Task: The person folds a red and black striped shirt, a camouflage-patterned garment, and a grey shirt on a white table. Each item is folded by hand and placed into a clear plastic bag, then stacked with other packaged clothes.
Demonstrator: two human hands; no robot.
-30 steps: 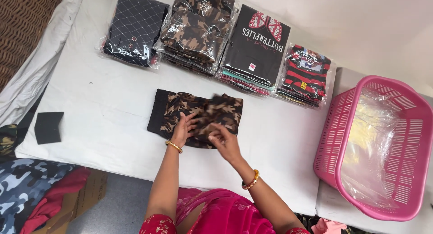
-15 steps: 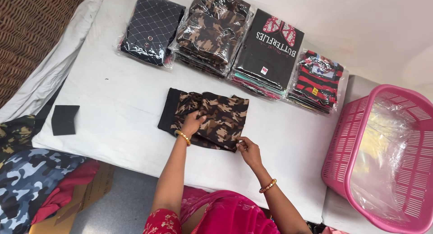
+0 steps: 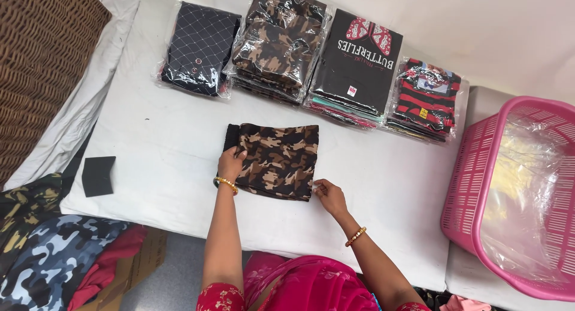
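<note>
The left hand (image 3: 229, 165) lies flat, fingers loose, on the left edge of the camo garment (image 3: 277, 160), which sits folded mid-table (image 3: 150, 149) below four bagged stacks. The right hand (image 3: 328, 195) pinches its lower right corner. The garment looks light, soft and floppy, best held by opposite edges so the folds stay put.

Single head cam, looking steeply down from above onto white table (image 3: 168, 149), mid-range, whole tabletop framed.
</note>
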